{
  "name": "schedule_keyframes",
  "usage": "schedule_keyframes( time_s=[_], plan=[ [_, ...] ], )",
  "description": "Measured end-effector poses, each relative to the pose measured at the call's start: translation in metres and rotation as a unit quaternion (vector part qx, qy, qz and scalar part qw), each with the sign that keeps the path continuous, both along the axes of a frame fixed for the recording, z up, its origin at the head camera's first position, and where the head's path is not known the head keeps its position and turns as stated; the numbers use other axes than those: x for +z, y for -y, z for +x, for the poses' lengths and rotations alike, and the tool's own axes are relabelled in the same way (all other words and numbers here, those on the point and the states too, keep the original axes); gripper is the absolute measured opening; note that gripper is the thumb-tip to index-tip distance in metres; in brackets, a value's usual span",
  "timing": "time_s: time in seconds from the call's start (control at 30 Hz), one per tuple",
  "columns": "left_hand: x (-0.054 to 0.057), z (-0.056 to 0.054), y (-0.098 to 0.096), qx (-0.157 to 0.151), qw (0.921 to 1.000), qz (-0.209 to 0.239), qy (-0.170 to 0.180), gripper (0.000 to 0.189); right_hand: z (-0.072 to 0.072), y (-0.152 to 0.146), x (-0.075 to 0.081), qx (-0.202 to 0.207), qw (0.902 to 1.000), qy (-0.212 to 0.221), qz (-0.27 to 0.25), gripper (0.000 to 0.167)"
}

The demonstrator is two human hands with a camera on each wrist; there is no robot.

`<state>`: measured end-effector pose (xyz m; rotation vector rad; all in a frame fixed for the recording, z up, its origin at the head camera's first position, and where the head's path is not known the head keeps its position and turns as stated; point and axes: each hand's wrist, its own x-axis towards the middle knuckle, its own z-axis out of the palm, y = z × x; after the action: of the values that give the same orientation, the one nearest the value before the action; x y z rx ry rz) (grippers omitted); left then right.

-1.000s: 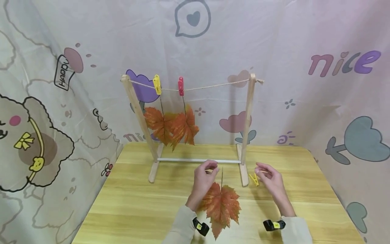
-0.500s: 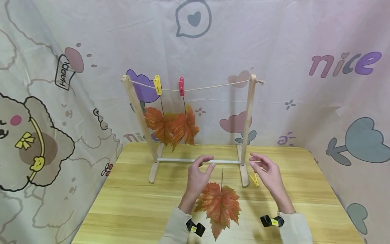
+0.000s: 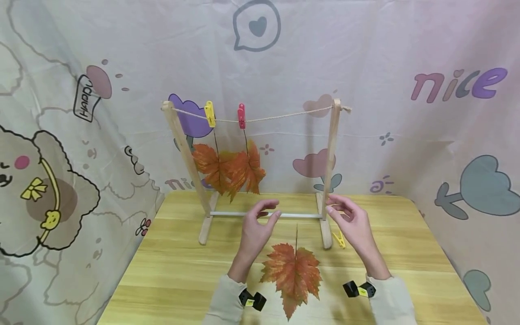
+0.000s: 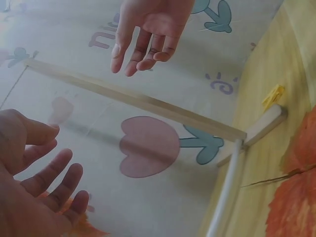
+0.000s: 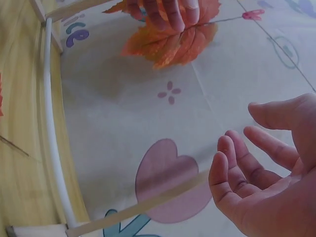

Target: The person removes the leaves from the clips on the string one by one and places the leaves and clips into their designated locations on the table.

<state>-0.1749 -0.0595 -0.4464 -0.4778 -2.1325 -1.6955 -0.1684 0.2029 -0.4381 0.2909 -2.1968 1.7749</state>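
My left hand (image 3: 257, 230) hovers over the table left of a loose orange maple leaf (image 3: 293, 275), its fingers loosely bent around nothing. The leaf lies flat with its stem pointing away from me. My right hand (image 3: 354, 225) is raised close to the right post of the wooden rack (image 3: 332, 153) and also holds nothing. Just below it a yellow clothespin (image 3: 339, 240) lies on the table. On the rack's string (image 3: 284, 116), a yellow clothespin (image 3: 209, 113) and a pink clothespin (image 3: 241, 116) each hold a leaf by its stem; the two hanging leaves (image 3: 247, 169) overlap.
The rack stands on wooden feet (image 3: 326, 234) joined by a white rod (image 3: 264, 214) near the back of the wood-grain table (image 3: 170, 280). A printed cloth (image 3: 373, 54) hangs behind it and along both sides.
Both hands have lifted and moved toward the rack, the left also leftward off the loose leaf, the right slightly leftward away from the loose yellow clothespin. Leaves and clothespins have stayed put.
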Motion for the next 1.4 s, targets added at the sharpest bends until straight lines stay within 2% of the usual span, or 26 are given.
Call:
schedule_keyframes(
  time_s=[0.17,0.37,0.67,0.9,1.03,1.07,1.27,1.4],
  plan=[
    [0.012,0.002,0.008,0.0,0.9997,-0.001,-0.025,0.024,-0.002,0.009,0.009,0.01,0.9999,-0.008,0.011,0.036],
    [0.026,0.001,0.014,-0.001,0.9989,0.003,-0.047,0.024,-0.006,0.021,0.022,0.032,0.9992,-0.022,-0.007,0.035],
    [0.044,0.0,0.025,0.007,0.9968,0.0,-0.079,0.026,-0.012,0.034,0.04,0.059,0.9962,-0.064,-0.002,0.034],
    [0.06,-0.001,0.035,0.031,0.994,-0.014,-0.104,0.026,-0.019,0.046,0.058,0.075,0.9924,-0.098,-0.004,0.036],
    [0.069,-0.001,0.038,0.048,0.9911,-0.008,-0.124,0.028,-0.02,0.056,0.076,0.077,0.99,-0.118,0.007,0.036],
    [0.075,0.002,0.037,0.053,0.9904,-0.005,-0.127,0.029,-0.018,0.059,0.083,0.079,0.9892,-0.123,0.011,0.036],
    [0.111,0.017,0.034,0.079,0.9858,0.014,-0.147,0.029,-0.025,0.07,0.103,0.102,0.9795,-0.173,0.015,0.039],
    [0.117,0.01,0.035,0.089,0.982,0.025,-0.165,0.028,-0.031,0.073,0.115,0.117,0.9747,-0.19,0.014,0.042]
  ],
)
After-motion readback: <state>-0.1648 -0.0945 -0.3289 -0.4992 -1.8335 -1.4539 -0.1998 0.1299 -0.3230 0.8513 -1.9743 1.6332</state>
